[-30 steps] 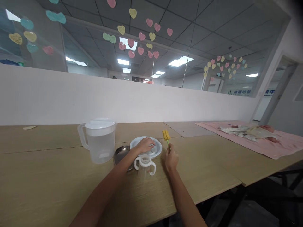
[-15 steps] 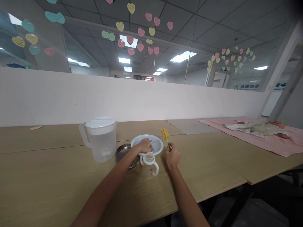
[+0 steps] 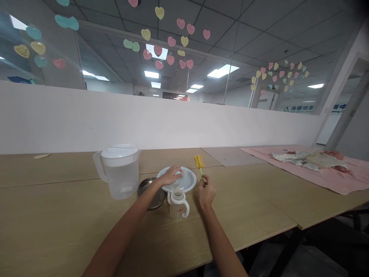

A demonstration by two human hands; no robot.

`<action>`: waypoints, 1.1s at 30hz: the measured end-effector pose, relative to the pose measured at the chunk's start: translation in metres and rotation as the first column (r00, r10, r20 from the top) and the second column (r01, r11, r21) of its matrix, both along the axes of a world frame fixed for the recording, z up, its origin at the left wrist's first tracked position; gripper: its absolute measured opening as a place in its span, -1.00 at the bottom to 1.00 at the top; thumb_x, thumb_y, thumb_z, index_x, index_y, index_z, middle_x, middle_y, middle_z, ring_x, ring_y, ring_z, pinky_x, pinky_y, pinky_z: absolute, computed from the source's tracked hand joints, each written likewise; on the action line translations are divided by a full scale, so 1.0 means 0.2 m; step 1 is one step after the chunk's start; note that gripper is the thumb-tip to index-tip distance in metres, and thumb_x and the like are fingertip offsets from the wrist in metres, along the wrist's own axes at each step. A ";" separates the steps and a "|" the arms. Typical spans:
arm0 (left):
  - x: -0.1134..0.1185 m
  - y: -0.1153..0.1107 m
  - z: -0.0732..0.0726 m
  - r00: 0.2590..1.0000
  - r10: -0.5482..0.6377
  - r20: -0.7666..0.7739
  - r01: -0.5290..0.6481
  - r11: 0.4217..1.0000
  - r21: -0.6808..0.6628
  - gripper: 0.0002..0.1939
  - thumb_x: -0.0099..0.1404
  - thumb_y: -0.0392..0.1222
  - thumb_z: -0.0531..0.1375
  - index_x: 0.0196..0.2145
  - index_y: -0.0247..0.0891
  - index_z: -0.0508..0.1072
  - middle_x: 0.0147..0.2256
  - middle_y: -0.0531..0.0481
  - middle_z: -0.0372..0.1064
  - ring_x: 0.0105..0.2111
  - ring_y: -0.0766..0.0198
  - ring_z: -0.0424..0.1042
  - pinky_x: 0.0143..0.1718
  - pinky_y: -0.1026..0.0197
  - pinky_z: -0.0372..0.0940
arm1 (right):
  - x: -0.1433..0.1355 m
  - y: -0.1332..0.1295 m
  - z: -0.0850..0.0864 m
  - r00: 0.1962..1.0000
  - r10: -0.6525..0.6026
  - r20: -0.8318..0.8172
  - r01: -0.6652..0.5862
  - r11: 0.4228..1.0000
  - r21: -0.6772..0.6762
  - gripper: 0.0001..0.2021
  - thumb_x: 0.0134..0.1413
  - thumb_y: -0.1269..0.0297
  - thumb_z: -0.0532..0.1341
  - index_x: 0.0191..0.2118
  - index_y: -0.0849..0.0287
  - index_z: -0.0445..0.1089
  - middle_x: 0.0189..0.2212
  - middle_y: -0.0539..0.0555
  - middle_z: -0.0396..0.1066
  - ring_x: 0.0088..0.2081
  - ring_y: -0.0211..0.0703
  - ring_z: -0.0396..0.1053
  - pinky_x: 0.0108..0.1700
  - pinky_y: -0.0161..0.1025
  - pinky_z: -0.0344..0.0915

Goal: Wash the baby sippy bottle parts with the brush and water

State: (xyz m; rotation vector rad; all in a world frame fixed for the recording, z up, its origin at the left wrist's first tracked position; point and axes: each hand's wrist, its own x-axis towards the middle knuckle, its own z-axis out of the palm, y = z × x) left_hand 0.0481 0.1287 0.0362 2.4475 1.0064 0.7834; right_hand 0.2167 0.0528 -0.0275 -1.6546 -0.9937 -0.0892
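Note:
My right hand (image 3: 206,192) is closed round the green handle of a bottle brush with a yellow sponge head (image 3: 198,161), held upright to the right of a white dish (image 3: 190,184). Over the dish, my left hand (image 3: 171,176) has its fingers curved round a clear plastic piece, perhaps a bottle cover (image 3: 183,173); its full shape is partly hidden. In front of the dish stands a clear baby bottle (image 3: 177,209) with white handles and an uncapped top. A round metal bowl (image 3: 157,202) sits partly under my left forearm.
A clear lidded pitcher (image 3: 121,177) stands left of the metal bowl. A flat pale piece (image 3: 42,156) lies at the far left. On the right, a pink cloth (image 3: 331,182) bears a doll (image 3: 328,158) and white fabric. A white wall (image 3: 173,123) runs behind the table.
My left hand has risen slightly from the dish, and the clear plastic piece now shows at its fingers. My right hand keeps its hold on the brush. The view has shifted slightly.

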 end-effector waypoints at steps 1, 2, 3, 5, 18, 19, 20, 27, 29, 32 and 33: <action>0.00 0.00 0.01 0.999 0.007 0.052 -0.006 1.000 -0.010 -0.70 0.25 -0.09 0.05 -0.14 -0.23 0.44 0.02 -0.15 0.31 0.05 0.10 0.25 0.11 0.09 0.07 | 0.00 0.00 0.00 1.000 0.006 0.001 -0.006 1.000 0.008 -0.60 0.08 0.19 -0.07 -0.09 0.22 0.38 -0.40 0.16 0.45 -0.38 -0.08 0.36 -0.33 -0.28 0.14; 0.00 0.00 0.01 0.992 0.013 0.124 -0.008 0.999 -0.038 -0.67 0.26 -0.05 0.04 -0.12 -0.24 0.43 -0.01 -0.15 0.34 0.01 0.11 0.29 0.07 0.10 0.12 | -0.01 0.00 0.00 1.000 0.019 0.004 -0.019 1.000 0.018 -0.60 0.07 0.18 -0.07 -0.09 0.23 0.37 -0.38 0.16 0.45 -0.38 -0.08 0.37 -0.33 -0.27 0.15; 0.01 0.01 0.02 0.976 0.020 0.215 -0.002 0.997 -0.082 -0.64 0.25 0.00 0.04 -0.11 -0.25 0.42 -0.04 -0.15 0.37 -0.02 0.12 0.32 0.04 0.11 0.16 | -0.01 0.00 0.00 0.999 0.038 0.008 -0.038 0.999 0.032 -0.59 0.07 0.17 -0.06 -0.09 0.23 0.36 -0.36 0.16 0.45 -0.38 -0.08 0.37 -0.32 -0.27 0.15; 0.02 0.00 0.03 0.904 0.060 0.423 0.026 0.981 -0.193 -0.58 0.22 0.07 0.06 -0.13 -0.28 0.42 -0.09 -0.16 0.40 -0.07 0.12 0.36 -0.03 0.13 0.22 | -0.01 -0.01 0.00 0.997 0.077 0.018 -0.078 0.994 0.071 -0.58 0.06 0.15 -0.06 -0.08 0.25 0.35 -0.32 0.17 0.46 -0.36 -0.09 0.37 -0.31 -0.27 0.17; 0.05 -0.16 0.19 0.876 0.112 0.468 -0.067 0.991 -0.112 -0.69 0.12 -0.03 0.14 -0.33 -0.34 0.49 -0.35 -0.07 0.47 -0.36 0.22 0.40 -0.34 0.25 0.24 | -0.01 0.01 -0.06 0.934 0.138 0.329 -0.246 0.917 0.314 -0.62 0.09 0.21 -0.05 -0.20 0.31 0.42 -0.42 0.16 0.47 -0.47 -0.20 0.36 -0.37 -0.32 0.26; 0.05 -0.18 0.21 0.891 0.103 0.442 -0.073 0.994 -0.084 -0.67 0.15 -0.01 0.10 -0.36 -0.34 0.49 -0.36 -0.06 0.47 -0.36 0.23 0.39 -0.34 0.26 0.23 | -0.01 0.01 -0.06 0.924 0.146 0.352 -0.272 0.900 0.340 -0.64 0.09 0.22 -0.04 -0.20 0.30 0.42 -0.43 0.15 0.47 -0.49 -0.21 0.36 -0.39 -0.32 0.26; 0.04 -0.20 0.23 0.902 0.099 0.421 -0.083 0.995 -0.055 -0.65 0.19 0.00 0.06 -0.39 -0.34 0.49 -0.39 -0.04 0.46 -0.37 0.24 0.38 -0.35 0.27 0.21 | 0.00 0.01 -0.06 0.913 0.157 0.376 -0.299 0.885 0.357 -0.65 0.09 0.24 -0.04 -0.21 0.30 0.42 -0.44 0.15 0.47 -0.51 -0.22 0.35 -0.41 -0.33 0.26; 0.05 -0.26 0.28 0.821 0.247 0.515 -0.299 0.954 0.019 -0.47 0.26 0.11 -0.07 -0.70 -0.28 0.23 -0.70 0.11 0.10 -0.60 0.35 0.16 -0.49 0.28 0.02 | -0.01 -0.02 -0.07 0.849 0.149 0.507 -0.386 0.830 0.402 -0.72 0.08 0.34 0.00 -0.21 0.26 0.42 -0.50 0.11 0.45 -0.56 -0.27 0.31 -0.42 -0.34 0.28; 0.04 -0.25 0.29 0.783 0.234 0.576 -0.258 0.965 -0.042 -0.46 0.23 0.16 -0.04 -0.69 -0.30 0.27 -0.70 0.11 0.08 -0.60 0.36 0.14 -0.50 0.28 0.02 | -0.02 -0.02 -0.06 0.871 0.108 0.478 -0.336 0.842 0.422 -0.71 0.09 0.33 0.00 -0.20 0.27 0.42 -0.46 0.12 0.45 -0.52 -0.27 0.33 -0.41 -0.34 0.28; 0.03 -0.24 0.30 0.685 0.198 0.702 -0.096 0.979 -0.182 -0.54 0.15 0.17 0.10 -0.51 -0.34 0.44 -0.60 0.07 0.24 -0.54 0.37 0.21 -0.44 0.31 0.10 | -0.03 -0.02 -0.05 0.904 0.030 0.426 -0.230 0.875 0.426 -0.69 0.13 0.30 -0.02 -0.15 0.30 0.41 -0.43 0.13 0.46 -0.50 -0.26 0.34 -0.40 -0.35 0.26; 0.02 -0.24 0.30 0.642 0.192 0.742 -0.030 0.974 -0.225 -0.57 0.11 0.15 0.15 -0.45 -0.35 0.47 -0.54 0.05 0.30 -0.49 0.36 0.25 -0.40 0.31 0.13 | -0.03 -0.02 -0.05 0.905 0.010 0.425 -0.207 0.883 0.421 -0.68 0.14 0.30 -0.02 -0.14 0.30 0.41 -0.44 0.13 0.45 -0.49 -0.26 0.33 -0.40 -0.35 0.25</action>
